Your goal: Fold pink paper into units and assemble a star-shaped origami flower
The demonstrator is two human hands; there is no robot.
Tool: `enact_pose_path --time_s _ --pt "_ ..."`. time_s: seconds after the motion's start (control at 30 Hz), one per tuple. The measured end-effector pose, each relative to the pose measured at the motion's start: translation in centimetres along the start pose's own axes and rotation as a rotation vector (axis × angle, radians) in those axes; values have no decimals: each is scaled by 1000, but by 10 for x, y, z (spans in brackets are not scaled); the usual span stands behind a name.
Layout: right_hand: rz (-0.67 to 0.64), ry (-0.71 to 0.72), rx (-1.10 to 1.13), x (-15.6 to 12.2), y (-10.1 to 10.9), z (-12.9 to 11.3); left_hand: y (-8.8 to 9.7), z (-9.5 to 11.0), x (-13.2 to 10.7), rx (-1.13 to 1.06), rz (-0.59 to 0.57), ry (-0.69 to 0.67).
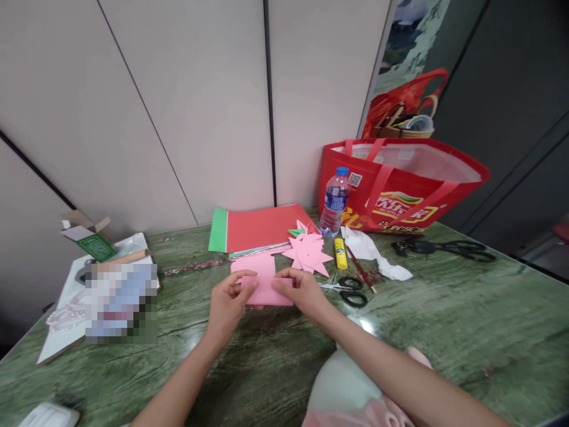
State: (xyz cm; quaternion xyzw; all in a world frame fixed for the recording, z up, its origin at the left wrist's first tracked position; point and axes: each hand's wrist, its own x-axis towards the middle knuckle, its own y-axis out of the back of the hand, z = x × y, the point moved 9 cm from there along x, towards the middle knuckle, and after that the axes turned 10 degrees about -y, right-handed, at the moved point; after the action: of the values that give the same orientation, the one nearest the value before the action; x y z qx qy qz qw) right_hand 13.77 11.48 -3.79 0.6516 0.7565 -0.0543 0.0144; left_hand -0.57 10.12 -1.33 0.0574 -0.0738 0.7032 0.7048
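Your left hand (229, 299) and right hand (304, 292) pinched folded pink paper (267, 293) before red paper (262, 229) near the table's (249, 367) back edge; uneven pressure could have skewed its crease.

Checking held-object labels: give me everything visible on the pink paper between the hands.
The pink paper looks thin, plain and roughly rectangular, apparently folded, with a fairly straight near edge. The left hand and right hand grip its two sides, thumbs on top. Whether it touches the green tabletop is unclear.

Patchy glare, perhaps slight blur
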Motion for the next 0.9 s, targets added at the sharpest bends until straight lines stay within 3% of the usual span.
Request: enact_pose_path --time_s 0.4,0.73,0.9 --pt "-71 31 -32 -1 -4 -7 0 4 1 70 -40 -33" --pt "-227 35 -172 -2 -12 -7 -8 7 3 200 -237 -51" --pt "-155 101 -173 -3 -7 -16 -1 21 2 230 -161 -176"
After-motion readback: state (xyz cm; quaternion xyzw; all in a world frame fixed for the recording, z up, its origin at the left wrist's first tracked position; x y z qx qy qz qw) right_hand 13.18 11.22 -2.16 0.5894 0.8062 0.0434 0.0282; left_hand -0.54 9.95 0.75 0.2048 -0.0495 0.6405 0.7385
